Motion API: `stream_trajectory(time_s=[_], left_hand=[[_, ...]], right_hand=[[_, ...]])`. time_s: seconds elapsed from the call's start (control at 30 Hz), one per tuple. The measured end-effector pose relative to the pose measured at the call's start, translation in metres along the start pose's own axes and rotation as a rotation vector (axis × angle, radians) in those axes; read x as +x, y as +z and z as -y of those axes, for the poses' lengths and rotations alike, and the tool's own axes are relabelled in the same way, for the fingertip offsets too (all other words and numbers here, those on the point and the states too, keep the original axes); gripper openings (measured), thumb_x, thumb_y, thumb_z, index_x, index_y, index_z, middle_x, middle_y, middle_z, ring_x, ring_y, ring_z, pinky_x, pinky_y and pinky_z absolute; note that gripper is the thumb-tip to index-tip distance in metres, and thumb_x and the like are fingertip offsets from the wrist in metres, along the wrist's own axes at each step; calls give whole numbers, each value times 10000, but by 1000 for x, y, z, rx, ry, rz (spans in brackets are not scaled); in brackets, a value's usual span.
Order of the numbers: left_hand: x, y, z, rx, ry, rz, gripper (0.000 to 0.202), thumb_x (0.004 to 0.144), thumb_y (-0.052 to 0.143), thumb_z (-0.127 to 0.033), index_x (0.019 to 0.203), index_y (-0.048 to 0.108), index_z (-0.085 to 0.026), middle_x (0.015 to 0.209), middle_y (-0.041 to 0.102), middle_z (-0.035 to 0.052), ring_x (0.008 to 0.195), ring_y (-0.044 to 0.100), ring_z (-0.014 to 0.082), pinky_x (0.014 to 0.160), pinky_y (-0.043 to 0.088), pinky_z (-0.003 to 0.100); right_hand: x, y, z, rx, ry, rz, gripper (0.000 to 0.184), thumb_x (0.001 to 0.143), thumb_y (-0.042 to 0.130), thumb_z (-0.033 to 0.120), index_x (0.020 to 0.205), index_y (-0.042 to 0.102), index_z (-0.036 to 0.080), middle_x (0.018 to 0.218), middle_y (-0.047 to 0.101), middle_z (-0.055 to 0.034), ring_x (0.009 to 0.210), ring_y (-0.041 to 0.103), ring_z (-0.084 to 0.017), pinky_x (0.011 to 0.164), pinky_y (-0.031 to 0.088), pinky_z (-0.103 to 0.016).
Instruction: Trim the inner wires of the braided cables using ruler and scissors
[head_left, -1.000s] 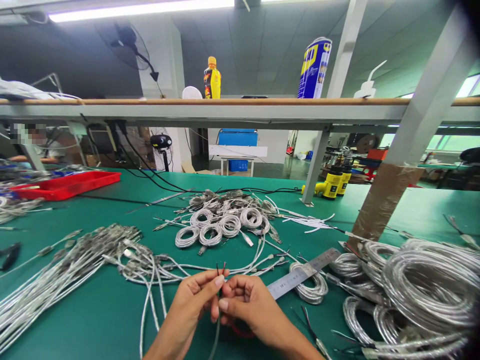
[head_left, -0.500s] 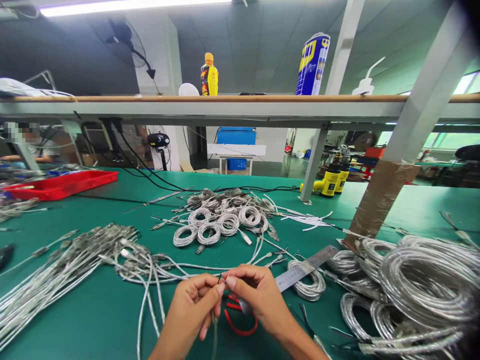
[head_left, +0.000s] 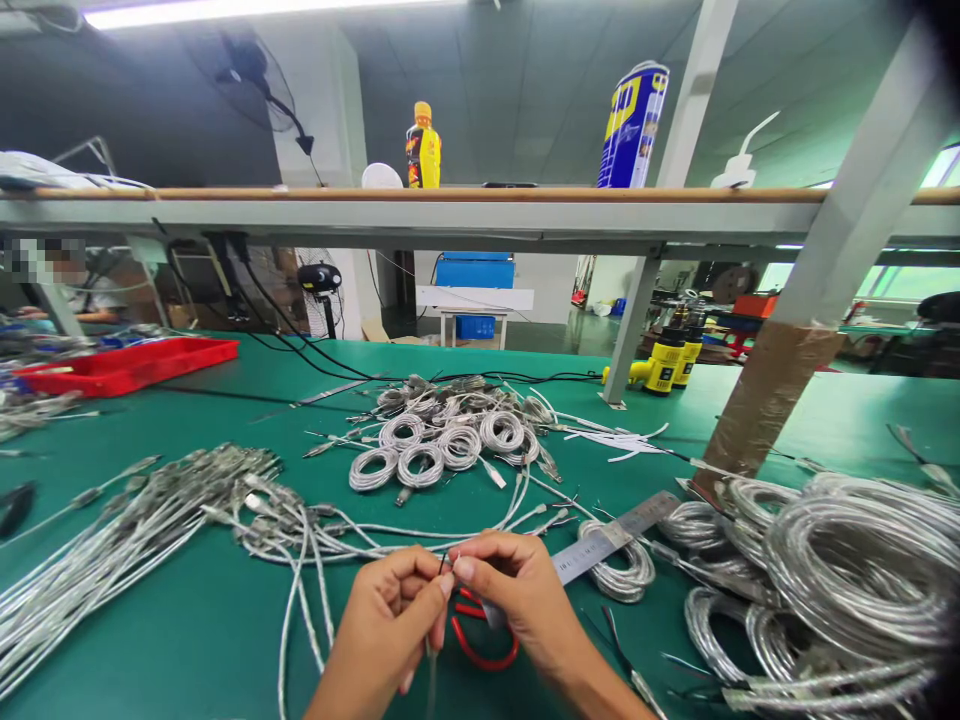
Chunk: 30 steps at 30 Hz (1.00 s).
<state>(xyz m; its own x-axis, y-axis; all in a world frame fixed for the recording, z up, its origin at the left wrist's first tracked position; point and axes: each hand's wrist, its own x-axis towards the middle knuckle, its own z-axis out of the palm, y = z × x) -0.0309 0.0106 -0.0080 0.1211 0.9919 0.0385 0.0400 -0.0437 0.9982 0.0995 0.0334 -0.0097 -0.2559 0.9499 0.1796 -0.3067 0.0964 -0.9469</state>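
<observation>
**Now: two hands pinch a wire end low over the bench**

A green-topped bench [head_left: 187, 415] fills the lower view, under a long wood-edged shelf [head_left: 450, 195] carrying a blue-and-yellow spray can [head_left: 634, 125] and a yellow bottle [head_left: 424, 150]. Beyond lies a factory room with a wall fan [head_left: 251, 70] and, far left, a co-worker's arm [head_left: 90, 315] past a red tray [head_left: 127, 365].

Silver braided cables crowd the bench: small coils [head_left: 442, 440] mid-bench, larger coils [head_left: 862, 570] at right, and a straight bundle [head_left: 112, 540] at left. A steel ruler [head_left: 607, 540] lies just beside the right hand [head_left: 517, 600], and strands pass close by the left hand [head_left: 390, 620], leaving only narrow green gaps around them.

The two hands are together, fingertips closed on a thin dark wire [head_left: 442, 565] above a silver cable [head_left: 431, 670] hanging below. A red wire loop [head_left: 480, 650] lies just under the right hand, showing more fully than a second ago.
</observation>
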Motion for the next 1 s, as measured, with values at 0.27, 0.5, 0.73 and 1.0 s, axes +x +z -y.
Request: stream_trajectory(time_s=[0.27,0.5,0.73,1.0], left_hand=[[-2,-1,-2,-15,-6,58,242,708,518,-375,609,482,-157,397,520,-52,219,304,1,253,171,100],[-16,6,-12,-133,46,-31,270,602,617,-351,488,461,-162,284,365,-95,258,224,8,313,175,133],[-19,2,-21,-386,-32,39,281,524,677,-358,451,504,-148,299,285,-119,291,126,-5,348,104,151],[-21,-2,-26,-387,-14,113,281,492,684,-352,415,508,-147,366,397,-56,353,237,39,386,169,168]], right_hand=[[-1,0,3,60,-5,26,146,574,694,288,593,651,150,480,511,45,417,355,-39,403,271,-165],[-7,-2,8,223,193,268,139,584,680,253,620,673,119,528,568,5,448,420,-47,444,285,-176],[-10,-2,3,236,240,322,188,598,640,255,704,692,110,476,534,6,403,405,-45,396,222,-181],[-12,1,8,258,189,411,167,609,626,222,732,696,133,475,530,24,424,426,-39,422,254,-169]])
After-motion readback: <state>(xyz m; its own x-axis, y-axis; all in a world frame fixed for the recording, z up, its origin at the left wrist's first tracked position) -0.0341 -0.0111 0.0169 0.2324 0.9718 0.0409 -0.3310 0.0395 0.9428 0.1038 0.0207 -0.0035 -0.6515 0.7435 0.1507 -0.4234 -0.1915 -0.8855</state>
